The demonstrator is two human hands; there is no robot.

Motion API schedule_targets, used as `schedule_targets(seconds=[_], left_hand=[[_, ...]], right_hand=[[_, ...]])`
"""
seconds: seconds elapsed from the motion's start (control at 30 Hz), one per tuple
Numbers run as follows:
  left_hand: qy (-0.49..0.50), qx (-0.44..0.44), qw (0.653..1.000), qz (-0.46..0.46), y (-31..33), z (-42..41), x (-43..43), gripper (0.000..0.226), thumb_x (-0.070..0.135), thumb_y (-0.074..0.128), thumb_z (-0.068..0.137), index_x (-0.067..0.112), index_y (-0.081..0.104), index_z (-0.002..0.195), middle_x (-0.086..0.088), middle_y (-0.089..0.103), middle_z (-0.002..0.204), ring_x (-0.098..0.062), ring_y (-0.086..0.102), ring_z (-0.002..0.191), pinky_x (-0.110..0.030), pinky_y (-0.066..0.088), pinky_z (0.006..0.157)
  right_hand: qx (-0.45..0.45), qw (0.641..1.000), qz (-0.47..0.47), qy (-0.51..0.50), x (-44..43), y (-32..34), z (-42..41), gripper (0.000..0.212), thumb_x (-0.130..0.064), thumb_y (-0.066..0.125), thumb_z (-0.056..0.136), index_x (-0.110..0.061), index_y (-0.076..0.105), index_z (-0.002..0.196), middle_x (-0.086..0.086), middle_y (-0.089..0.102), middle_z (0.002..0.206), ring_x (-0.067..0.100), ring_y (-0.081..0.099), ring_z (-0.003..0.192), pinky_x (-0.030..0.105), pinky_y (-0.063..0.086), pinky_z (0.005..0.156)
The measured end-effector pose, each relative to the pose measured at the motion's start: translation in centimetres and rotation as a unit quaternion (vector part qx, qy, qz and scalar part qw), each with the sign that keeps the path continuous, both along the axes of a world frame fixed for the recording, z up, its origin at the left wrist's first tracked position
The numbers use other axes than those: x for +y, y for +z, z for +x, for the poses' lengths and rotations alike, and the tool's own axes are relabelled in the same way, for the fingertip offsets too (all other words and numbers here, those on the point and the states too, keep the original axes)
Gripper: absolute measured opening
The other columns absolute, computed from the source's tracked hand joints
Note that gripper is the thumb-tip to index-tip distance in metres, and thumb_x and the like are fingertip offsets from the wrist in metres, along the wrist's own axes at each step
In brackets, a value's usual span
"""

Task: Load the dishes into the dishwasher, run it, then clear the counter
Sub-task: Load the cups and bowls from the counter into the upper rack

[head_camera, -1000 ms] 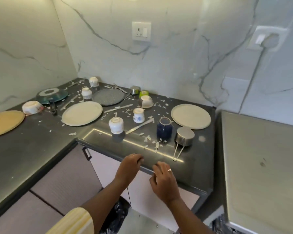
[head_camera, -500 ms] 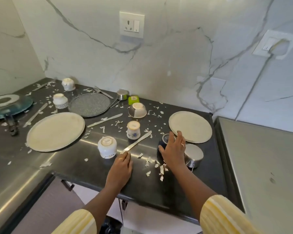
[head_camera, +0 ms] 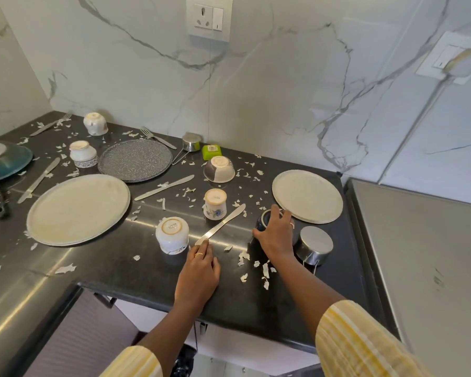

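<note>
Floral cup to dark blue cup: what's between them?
Head view: a butter knife blade lies between the floral cup and dark blue cup, white scraps beside it.

My left hand [head_camera: 199, 270] lies palm down, fingers straight; my right hand [head_camera: 276, 235] curls round the dark cup [head_camera: 262, 221].

A dark blue cup [head_camera: 263, 221] is gripped by the right hand [head_camera: 276, 235] beside a cream plate [head_camera: 307, 195] and an overturned steel cup [head_camera: 314, 244]. A butter knife [head_camera: 223, 223], touched at its handle by the left hand [head_camera: 199, 273], is laid diagonally beside an inverted white cup [head_camera: 172, 235].
</note>
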State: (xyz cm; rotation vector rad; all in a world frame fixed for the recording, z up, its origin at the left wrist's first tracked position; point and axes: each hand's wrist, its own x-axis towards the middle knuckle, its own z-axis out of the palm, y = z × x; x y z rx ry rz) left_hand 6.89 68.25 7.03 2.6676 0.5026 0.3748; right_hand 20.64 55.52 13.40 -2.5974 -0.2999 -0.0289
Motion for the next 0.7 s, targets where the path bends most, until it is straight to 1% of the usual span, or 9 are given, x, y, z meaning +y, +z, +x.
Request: schedule_targets(seconds=[0.1, 0.17, 0.2, 0.27, 0.33, 0.4, 0.53, 0.6, 0.7], left_hand=[[0.004, -0.005, 1.0, -0.003, 0.0, 0.0, 0.0, 0.047, 0.024, 0.041, 0.096, 0.004, 0.039, 0.139, -0.008, 0.04, 0.146, -0.023, 0.033, 0.135, -0.03, 0.028, 0.112], [-0.012, -0.002, 1.0, 0.002, -0.1, -0.3, 0.0, 0.047, 0.023, 0.033, 0.1, 0.004, 0.033, 0.142, -0.009, 0.034, 0.149, -0.023, 0.026, 0.139, -0.03, 0.02, 0.116], [-0.015, -0.002, 1.0, -0.015, -0.2, -0.3, 0.0, 0.046, 0.023, 0.028, 0.101, 0.005, 0.03, 0.143, -0.009, 0.031, 0.151, -0.022, 0.022, 0.141, -0.03, 0.015, 0.117], [0.012, -0.018, 0.995, -0.098, 0.3, -0.6, -0.1, 0.044, 0.02, 0.027, 0.102, 0.006, 0.03, 0.143, -0.008, 0.03, 0.151, -0.022, 0.018, 0.142, -0.032, 0.012, 0.117], [0.035, -0.056, 0.989, -0.129, 0.8, -0.9, -0.2, 0.041, 0.015, 0.031, 0.101, 0.004, 0.036, 0.141, -0.012, 0.035, 0.147, -0.024, 0.022, 0.14, -0.034, 0.015, 0.116], [0.04, -0.076, 0.989, -0.122, 1.2, -1.6, -0.6, 0.039, 0.013, 0.033, 0.101, 0.001, 0.04, 0.138, -0.015, 0.04, 0.144, -0.027, 0.026, 0.137, -0.036, 0.019, 0.115], [0.049, -0.087, 0.991, -0.089, 1.3, -4.0, -2.6, 0.037, 0.011, 0.037, 0.1, -0.002, 0.044, 0.134, -0.02, 0.046, 0.137, -0.031, 0.035, 0.132, -0.038, 0.026, 0.111], [0.052, -0.089, 0.992, -0.074, 1.1, -5.4, -4.4, 0.036, 0.01, 0.039, 0.099, -0.005, 0.046, 0.131, -0.023, 0.049, 0.133, -0.034, 0.038, 0.129, -0.04, 0.03, 0.11], [0.049, -0.097, 0.992, -0.06, 0.9, -7.7, -8.5, 0.035, 0.009, 0.043, 0.097, -0.007, 0.05, 0.128, -0.024, 0.052, 0.129, -0.036, 0.043, 0.124, -0.043, 0.035, 0.106]], right_hand=[[-0.028, 0.999, 0.016, 0.014, -0.3, 0.1, -1.2, 0.075, -0.032, 0.074, 0.075, -0.016, 0.033, 0.135, 0.015, 0.034, 0.133, 0.034, 0.042, 0.119, 0.041, 0.045, 0.097], [-0.046, 0.998, 0.024, 0.023, -0.7, 0.1, -2.1, 0.074, -0.033, 0.073, 0.075, -0.016, 0.033, 0.135, 0.015, 0.034, 0.133, 0.033, 0.041, 0.119, 0.041, 0.043, 0.097], [-0.054, 0.998, 0.024, 0.028, -0.9, 0.2, -2.6, 0.073, -0.033, 0.073, 0.076, -0.016, 0.033, 0.135, 0.015, 0.034, 0.134, 0.033, 0.04, 0.12, 0.041, 0.042, 0.098], [-0.069, 0.997, 0.02, 0.04, -1.6, 0.2, -3.6, 0.073, -0.034, 0.071, 0.077, -0.016, 0.033, 0.136, 0.015, 0.034, 0.135, 0.032, 0.038, 0.122, 0.041, 0.04, 0.1], [-0.079, 0.995, 0.026, 0.047, -2.6, 0.4, -4.7, 0.073, -0.033, 0.072, 0.077, -0.015, 0.033, 0.136, 0.015, 0.033, 0.136, 0.032, 0.037, 0.123, 0.04, 0.038, 0.101], [-0.088, 0.994, 0.038, 0.054, -4.0, 0.6, -5.9, 0.073, -0.032, 0.073, 0.076, -0.014, 0.034, 0.135, 0.016, 0.033, 0.135, 0.032, 0.037, 0.123, 0.04, 0.038, 0.101], [-0.111, 0.99, 0.051, 0.075, -7.3, 0.9, -8.5, 0.07, -0.03, 0.074, 0.076, -0.014, 0.037, 0.133, 0.015, 0.034, 0.134, 0.031, 0.038, 0.122, 0.04, 0.043, 0.1], [-0.115, 0.988, 0.067, 0.074, -9.2, 1.0, -10.1, 0.071, -0.031, 0.075, 0.075, -0.013, 0.038, 0.133, 0.015, 0.035, 0.135, 0.031, 0.037, 0.124, 0.04, 0.042, 0.101], [-0.121, 0.986, 0.082, 0.083, -12.8, 0.9, -12.7, 0.072, -0.031, 0.075, 0.075, -0.01, 0.039, 0.134, 0.018, 0.036, 0.136, 0.034, 0.038, 0.124, 0.044, 0.042, 0.102]])
